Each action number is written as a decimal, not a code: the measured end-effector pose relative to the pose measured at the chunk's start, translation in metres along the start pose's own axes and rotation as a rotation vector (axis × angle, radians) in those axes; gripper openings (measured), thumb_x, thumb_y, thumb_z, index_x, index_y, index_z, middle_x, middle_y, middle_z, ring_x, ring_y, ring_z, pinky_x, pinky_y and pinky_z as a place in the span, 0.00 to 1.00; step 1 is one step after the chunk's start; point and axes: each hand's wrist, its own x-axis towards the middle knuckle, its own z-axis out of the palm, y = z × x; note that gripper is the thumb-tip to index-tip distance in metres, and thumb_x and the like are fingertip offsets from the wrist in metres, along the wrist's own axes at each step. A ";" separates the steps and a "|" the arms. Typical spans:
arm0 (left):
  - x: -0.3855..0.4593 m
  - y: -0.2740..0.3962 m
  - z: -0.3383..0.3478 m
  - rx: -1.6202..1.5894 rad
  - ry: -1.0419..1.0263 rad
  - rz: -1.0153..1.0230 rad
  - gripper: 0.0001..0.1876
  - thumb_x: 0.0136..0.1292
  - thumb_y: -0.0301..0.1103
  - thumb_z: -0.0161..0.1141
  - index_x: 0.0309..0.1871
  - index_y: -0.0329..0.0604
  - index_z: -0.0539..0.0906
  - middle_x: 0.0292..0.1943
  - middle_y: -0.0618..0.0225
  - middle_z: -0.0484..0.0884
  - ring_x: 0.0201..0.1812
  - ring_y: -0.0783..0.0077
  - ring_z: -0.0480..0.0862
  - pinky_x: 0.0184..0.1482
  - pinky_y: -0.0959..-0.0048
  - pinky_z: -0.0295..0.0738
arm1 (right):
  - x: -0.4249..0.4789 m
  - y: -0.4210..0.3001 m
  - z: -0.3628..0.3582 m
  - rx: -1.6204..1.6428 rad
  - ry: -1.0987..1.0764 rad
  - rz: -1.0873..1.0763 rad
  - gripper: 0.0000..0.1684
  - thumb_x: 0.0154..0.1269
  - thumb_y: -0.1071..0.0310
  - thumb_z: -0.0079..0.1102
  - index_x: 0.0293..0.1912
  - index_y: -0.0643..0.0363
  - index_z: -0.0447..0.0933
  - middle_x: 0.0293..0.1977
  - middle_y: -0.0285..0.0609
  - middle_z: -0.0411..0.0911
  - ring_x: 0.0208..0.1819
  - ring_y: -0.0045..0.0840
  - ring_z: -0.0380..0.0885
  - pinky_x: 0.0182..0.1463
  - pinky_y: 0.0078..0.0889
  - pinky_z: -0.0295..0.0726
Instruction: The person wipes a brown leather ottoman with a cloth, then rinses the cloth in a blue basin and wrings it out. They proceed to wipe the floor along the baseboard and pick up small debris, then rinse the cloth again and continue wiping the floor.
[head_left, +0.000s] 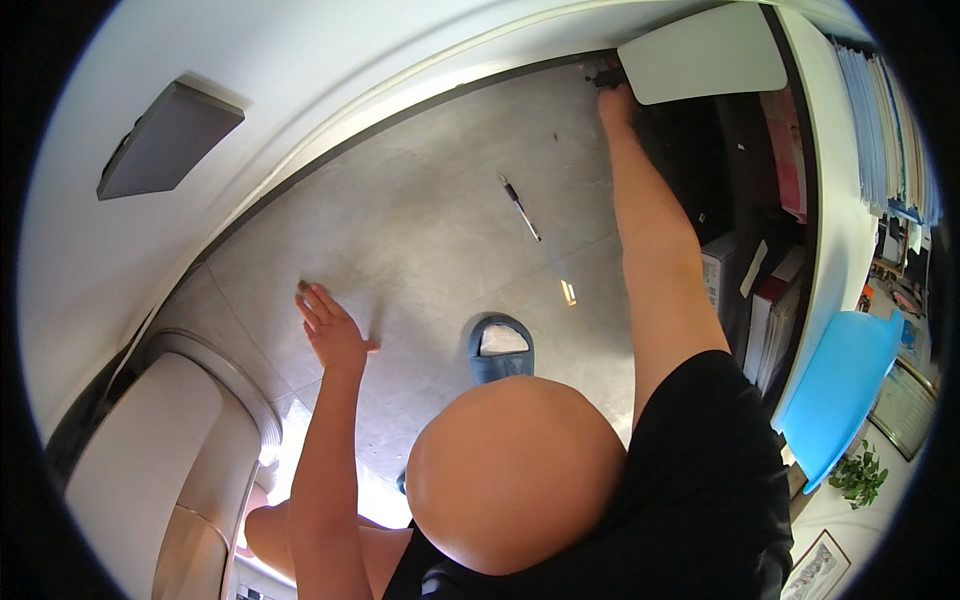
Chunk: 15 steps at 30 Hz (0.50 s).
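Note:
My left hand is over the grey tiled floor, fingers extended and thumb apart. A small brownish thing shows at its fingertips; whether the hand holds it is unclear. My right arm reaches out to the far corner, where my right hand is at a dark object beside a pale panel. The fingers there are too small and shaded to tell whether they grip it. A pen with a black grip lies on the floor between the arms. Nearer to me is a foot in a dark blue slipper.
Along the right stands a shelf unit with binders low inside and a pale panel at its far end. A blue plastic item is by its top. A rounded white appliance stands at the left, near the wall.

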 end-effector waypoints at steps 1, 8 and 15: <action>-0.002 -0.003 0.000 0.013 -0.008 -0.015 0.87 0.35 0.59 0.90 0.84 0.22 0.36 0.86 0.38 0.40 0.87 0.39 0.45 0.80 0.56 0.64 | -0.006 -0.002 0.007 -0.036 -0.034 -0.050 0.25 0.73 0.53 0.65 0.57 0.64 0.83 0.54 0.61 0.85 0.56 0.58 0.82 0.61 0.55 0.79; -0.003 -0.008 0.002 0.043 -0.042 -0.065 0.86 0.36 0.59 0.90 0.84 0.22 0.35 0.87 0.39 0.39 0.87 0.38 0.44 0.80 0.57 0.64 | -0.037 -0.042 -0.012 -0.253 -0.212 -0.033 0.23 0.71 0.56 0.67 0.55 0.65 0.82 0.55 0.57 0.84 0.59 0.54 0.81 0.61 0.53 0.80; 0.002 -0.001 0.002 0.074 -0.071 -0.055 0.86 0.37 0.59 0.89 0.84 0.22 0.36 0.87 0.38 0.39 0.87 0.37 0.43 0.80 0.56 0.64 | -0.163 -0.066 -0.036 -0.007 0.013 -0.364 0.17 0.63 0.70 0.66 0.53 0.58 0.84 0.62 0.43 0.81 0.64 0.44 0.78 0.63 0.48 0.79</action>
